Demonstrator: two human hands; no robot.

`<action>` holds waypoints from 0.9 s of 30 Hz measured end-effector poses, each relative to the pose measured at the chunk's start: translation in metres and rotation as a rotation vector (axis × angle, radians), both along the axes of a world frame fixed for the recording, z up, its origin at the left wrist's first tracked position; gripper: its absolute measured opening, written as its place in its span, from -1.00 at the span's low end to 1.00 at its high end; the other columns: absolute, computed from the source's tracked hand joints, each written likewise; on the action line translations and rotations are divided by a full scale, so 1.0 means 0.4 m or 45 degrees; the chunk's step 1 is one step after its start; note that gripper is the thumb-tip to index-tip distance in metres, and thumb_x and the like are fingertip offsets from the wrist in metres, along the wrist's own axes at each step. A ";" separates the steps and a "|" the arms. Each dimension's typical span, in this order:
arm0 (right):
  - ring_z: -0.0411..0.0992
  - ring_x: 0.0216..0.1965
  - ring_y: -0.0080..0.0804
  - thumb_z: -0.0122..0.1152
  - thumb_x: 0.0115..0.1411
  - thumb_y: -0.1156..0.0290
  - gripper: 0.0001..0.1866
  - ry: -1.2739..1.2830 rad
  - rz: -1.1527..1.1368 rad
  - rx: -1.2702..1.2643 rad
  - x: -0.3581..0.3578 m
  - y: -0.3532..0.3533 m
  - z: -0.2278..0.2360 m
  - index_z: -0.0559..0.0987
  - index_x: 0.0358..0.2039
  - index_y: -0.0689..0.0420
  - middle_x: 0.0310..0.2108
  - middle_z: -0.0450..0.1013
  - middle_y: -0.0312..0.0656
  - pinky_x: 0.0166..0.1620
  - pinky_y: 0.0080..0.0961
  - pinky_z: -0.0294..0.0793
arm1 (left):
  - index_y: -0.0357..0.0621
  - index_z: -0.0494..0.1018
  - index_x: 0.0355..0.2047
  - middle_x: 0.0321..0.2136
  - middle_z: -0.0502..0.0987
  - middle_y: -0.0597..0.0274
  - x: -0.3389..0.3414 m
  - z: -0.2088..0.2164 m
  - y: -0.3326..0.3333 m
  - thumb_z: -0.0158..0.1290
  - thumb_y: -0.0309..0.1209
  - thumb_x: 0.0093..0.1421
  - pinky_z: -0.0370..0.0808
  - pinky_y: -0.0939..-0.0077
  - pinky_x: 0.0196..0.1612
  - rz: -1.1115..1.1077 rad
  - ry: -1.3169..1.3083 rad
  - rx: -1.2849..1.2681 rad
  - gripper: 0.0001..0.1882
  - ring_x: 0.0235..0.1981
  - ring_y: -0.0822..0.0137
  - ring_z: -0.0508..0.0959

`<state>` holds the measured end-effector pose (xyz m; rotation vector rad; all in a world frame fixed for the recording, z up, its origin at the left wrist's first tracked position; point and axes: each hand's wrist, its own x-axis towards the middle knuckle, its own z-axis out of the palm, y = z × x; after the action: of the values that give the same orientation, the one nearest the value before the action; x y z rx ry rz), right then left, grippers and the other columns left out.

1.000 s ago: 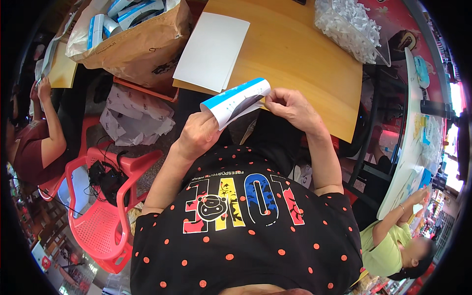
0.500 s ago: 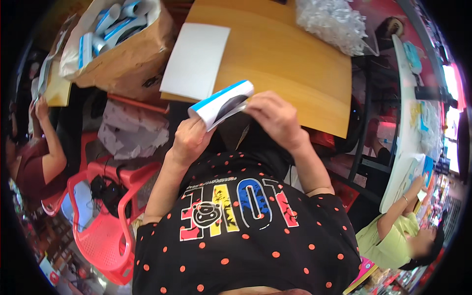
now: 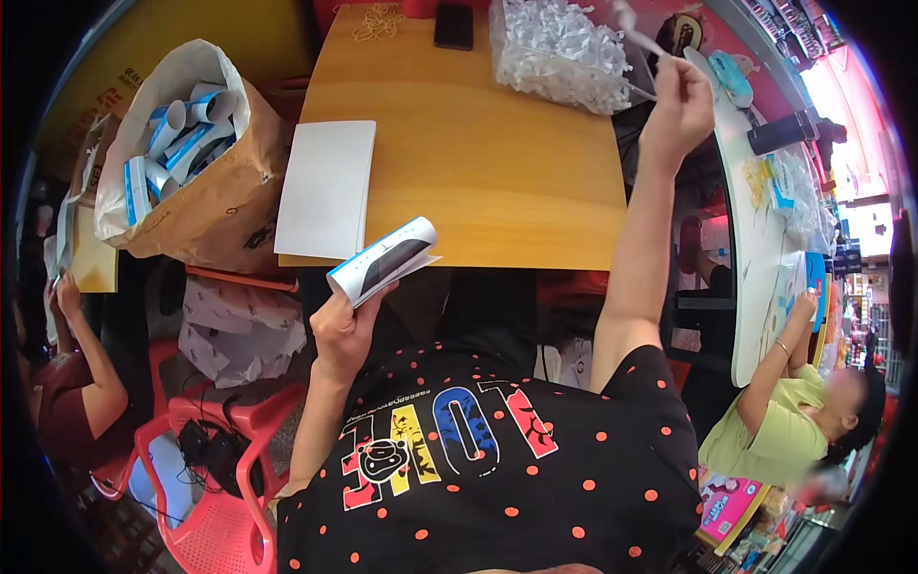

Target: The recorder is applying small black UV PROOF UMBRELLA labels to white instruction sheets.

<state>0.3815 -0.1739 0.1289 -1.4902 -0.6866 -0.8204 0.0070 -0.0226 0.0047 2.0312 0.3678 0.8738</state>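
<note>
My left hand [image 3: 346, 330] grips the lower end of a curled printed sheet [image 3: 384, 258], white with a blue edge and a dark patch, just off the table's near edge. My right hand [image 3: 679, 103] is stretched far forward and to the right, its fingers pinched on a thin white strip [image 3: 639, 29] that trails up and leftward. Beside that hand stands a clear plastic bin [image 3: 564, 88] heaped with curly white strips [image 3: 559, 43]. Close to my left hand, a stack of white sheets [image 3: 325, 187] lies on the wooden table [image 3: 488, 182].
To the left stands a large paper bag [image 3: 215, 210] full of rolled blue-and-white sheets [image 3: 191, 134]. A phone [image 3: 453, 26] and rubber bands [image 3: 381, 21] lie at the table's back. A red chair [image 3: 206, 507] is at left. People work at both sides, one by a white table [image 3: 741, 239].
My right hand has left the sheet's edge and swung forward right to the bin, carrying the white strip. My left hand keeps the curled sheet, now lower in view.
</note>
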 end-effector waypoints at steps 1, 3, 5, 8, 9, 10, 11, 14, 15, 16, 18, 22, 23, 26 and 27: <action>0.41 -0.47 -0.60 0.24 0.10 0.43 -0.89 0.058 -0.107 0.007 0.085 -0.034 0.007 0.59 -0.41 0.20 -0.50 0.49 -0.31 -0.35 -0.66 0.39 | -0.37 0.49 -0.18 -0.31 0.61 0.02 0.002 0.003 -0.003 0.13 -0.65 0.09 0.55 0.48 -0.26 -0.025 -0.011 -0.093 -0.75 -0.30 0.24 0.64; 0.49 -0.41 -0.42 0.25 0.10 0.32 -0.79 0.099 -0.344 -0.376 0.211 -0.058 -0.011 0.60 -0.38 0.21 -0.44 0.54 -0.19 -0.29 -0.53 0.44 | -0.39 0.49 -0.17 -0.30 0.61 0.02 -0.004 0.005 -0.009 0.11 -0.65 0.11 0.55 0.49 -0.24 -0.019 -0.016 -0.212 -0.75 -0.29 0.27 0.64; 0.53 -0.24 -0.14 0.23 0.08 0.14 -0.63 0.163 -0.456 -0.884 0.338 -0.106 -0.057 0.61 -0.27 0.19 -0.30 0.55 0.01 -0.15 -0.30 0.46 | -0.41 0.48 -0.16 -0.30 0.61 0.02 -0.006 0.005 -0.013 0.09 -0.65 0.13 0.56 0.50 -0.22 -0.022 -0.022 -0.285 -0.76 -0.29 0.28 0.64; 0.52 -0.24 -0.21 0.28 0.06 0.14 -0.59 0.189 -0.563 -1.034 0.321 -0.073 -0.090 0.60 -0.19 0.20 -0.30 0.55 -0.02 -0.14 -0.37 0.45 | -0.45 0.47 -0.15 -0.29 0.60 0.05 -0.005 0.015 -0.017 0.05 -0.63 0.18 0.57 0.51 -0.20 -0.006 -0.089 -0.482 -0.78 -0.28 0.28 0.63; 0.50 -0.29 -0.27 0.28 0.08 0.20 -0.63 0.111 -0.514 -0.900 0.259 -0.045 -0.071 0.60 -0.21 0.22 -0.32 0.55 -0.05 -0.18 -0.41 0.45 | -0.46 0.46 -0.15 -0.29 0.59 0.06 -0.002 0.021 -0.018 0.03 -0.62 0.19 0.57 0.50 -0.19 -0.008 -0.102 -0.615 -0.78 -0.28 0.27 0.62; 0.49 -0.34 -0.33 0.28 0.09 0.26 -0.67 0.046 -0.465 -0.768 0.184 -0.030 -0.052 0.59 -0.23 0.24 -0.35 0.54 -0.09 -0.22 -0.46 0.45 | -0.48 0.46 -0.14 -0.29 0.59 0.07 0.004 0.028 -0.016 0.01 -0.61 0.21 0.58 0.50 -0.18 -0.010 -0.109 -0.750 -0.78 -0.28 0.27 0.62; 0.47 -0.39 -0.40 0.28 0.10 0.31 -0.71 0.005 -0.389 -0.626 0.103 -0.003 -0.061 0.59 -0.25 0.26 -0.37 0.54 -0.13 -0.26 -0.51 0.45 | -0.49 0.45 -0.14 -0.28 0.58 0.08 0.004 0.037 -0.014 0.00 -0.60 0.22 0.58 0.49 -0.18 0.017 -0.103 -0.872 -0.78 -0.28 0.26 0.61; 0.36 -0.48 -0.59 0.25 0.10 0.51 -0.90 0.267 0.311 -0.548 -0.189 0.030 -0.083 0.59 -0.36 0.24 -0.45 0.48 -0.28 -0.38 -0.66 0.35 | -0.52 0.45 -0.15 -0.30 0.57 -0.04 0.022 0.048 0.008 -0.02 -0.57 0.24 0.61 0.43 -0.21 0.004 -0.175 -1.167 -0.77 -0.31 0.22 0.62; 0.36 -0.47 -0.62 0.27 0.08 0.54 -0.92 0.315 0.568 -0.559 -0.273 0.037 -0.096 0.58 -0.39 0.23 -0.47 0.47 -0.31 -0.40 -0.68 0.33 | -0.52 0.45 -0.16 -0.30 0.57 -0.06 0.029 0.046 0.015 -0.02 -0.55 0.24 0.62 0.42 -0.23 -0.008 -0.213 -1.249 -0.77 -0.32 0.20 0.63; 0.35 -0.48 -0.62 0.30 0.05 0.55 -0.91 0.333 0.711 -0.597 -0.332 0.044 -0.122 0.59 -0.39 0.22 -0.46 0.47 -0.31 -0.41 -0.68 0.33 | -0.52 0.45 -0.17 -0.31 0.57 -0.07 0.032 0.045 0.020 -0.01 -0.53 0.24 0.63 0.41 -0.24 -0.016 -0.233 -1.274 -0.77 -0.33 0.19 0.63; 0.33 -0.50 -0.63 0.34 -0.01 0.57 -0.87 0.455 0.910 -0.639 -0.421 0.057 -0.168 0.59 -0.40 0.20 -0.44 0.47 -0.30 -0.41 -0.68 0.32 | -0.51 0.46 -0.19 -0.32 0.57 -0.10 0.035 0.048 0.025 -0.01 -0.50 0.25 0.64 0.39 -0.26 -0.034 -0.280 -1.322 -0.76 -0.34 0.17 0.64; 0.31 -0.50 -0.63 0.35 -0.04 0.59 -0.86 0.667 0.953 -0.622 -0.493 0.082 -0.225 0.59 -0.42 0.20 -0.41 0.46 -0.30 -0.40 -0.68 0.31 | -0.49 0.46 -0.21 -0.33 0.58 -0.10 0.033 0.052 0.024 0.01 -0.47 0.25 0.64 0.40 -0.28 -0.040 -0.326 -1.380 -0.76 -0.35 0.16 0.64; 0.31 -0.49 -0.63 0.35 -0.04 0.59 -0.86 0.684 0.944 -0.609 -0.497 0.085 -0.228 0.59 -0.42 0.20 -0.42 0.46 -0.29 -0.40 -0.67 0.31 | -0.49 0.46 -0.20 -0.34 0.58 -0.09 0.033 0.053 0.023 0.02 -0.46 0.25 0.64 0.40 -0.28 -0.040 -0.331 -1.389 -0.75 -0.35 0.16 0.64; 0.32 -0.48 -0.64 0.35 -0.03 0.59 -0.88 0.748 0.935 -0.555 -0.508 0.090 -0.237 0.58 -0.44 0.21 -0.41 0.46 -0.29 -0.40 -0.67 0.31 | -0.48 0.46 -0.20 -0.34 0.58 -0.08 0.027 0.049 0.021 0.02 -0.46 0.25 0.64 0.41 -0.28 -0.031 -0.327 -1.368 -0.75 -0.36 0.17 0.64; 0.33 -0.47 -0.65 0.35 -0.02 0.58 -0.89 0.779 0.946 -0.523 -0.511 0.091 -0.242 0.58 -0.44 0.21 -0.41 0.46 -0.30 -0.40 -0.68 0.32 | -0.48 0.46 -0.20 -0.34 0.58 -0.08 0.026 0.046 0.020 0.02 -0.45 0.25 0.64 0.41 -0.28 -0.028 -0.321 -1.354 -0.75 -0.36 0.18 0.64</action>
<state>0.1770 -0.1376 0.0322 -1.5598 -0.8721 0.3569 0.0173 -0.0146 0.0233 0.9347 0.5203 0.6822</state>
